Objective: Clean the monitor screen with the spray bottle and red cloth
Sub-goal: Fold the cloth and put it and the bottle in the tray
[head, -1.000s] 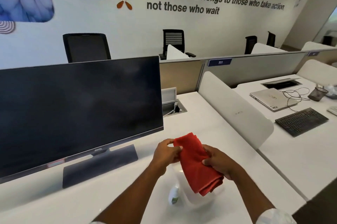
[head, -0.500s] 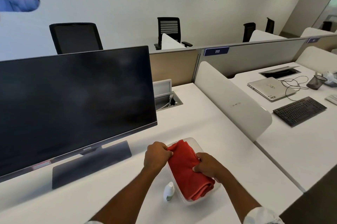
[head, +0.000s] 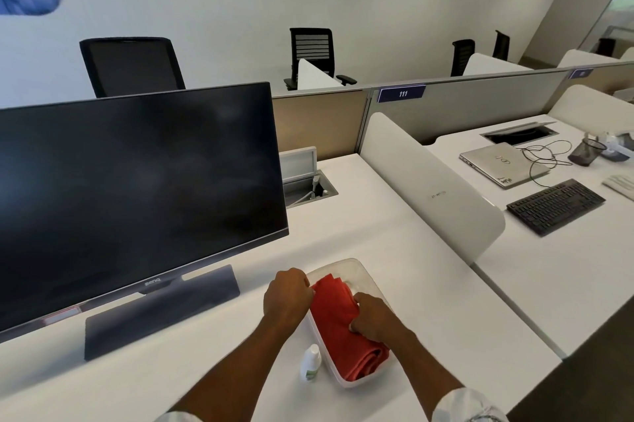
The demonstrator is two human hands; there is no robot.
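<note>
Red cloth [head: 338,322], folded, lies in a clear shallow tray [head: 353,263] close to the front edge of the white tabletop [head: 394,243].

Left hand [head: 286,293]: fingers curled, pinching the cloth's far-left corner at the tray's rim.

Right hand [head: 372,317]: fingers curled into the cloth's right side, about midway along it.

Spray bottle [head: 311,366]: small, white, upright on the tabletop just beside the tray's near-left wall, between the two forearms, untouched.

Monitor [head: 137,188]: dark screen, to the left. Its lower right corner is near the left hand but apart from it. Its stand base [head: 161,312] sits left of the tray, apart.

A stretch of white tabletop runs from the tray back to an open cable hatch [head: 308,186] and right to a rounded white divider [head: 429,188].

Past the divider, on the neighbouring desk: laptop [head: 504,164], black keyboard [head: 555,205].
</note>
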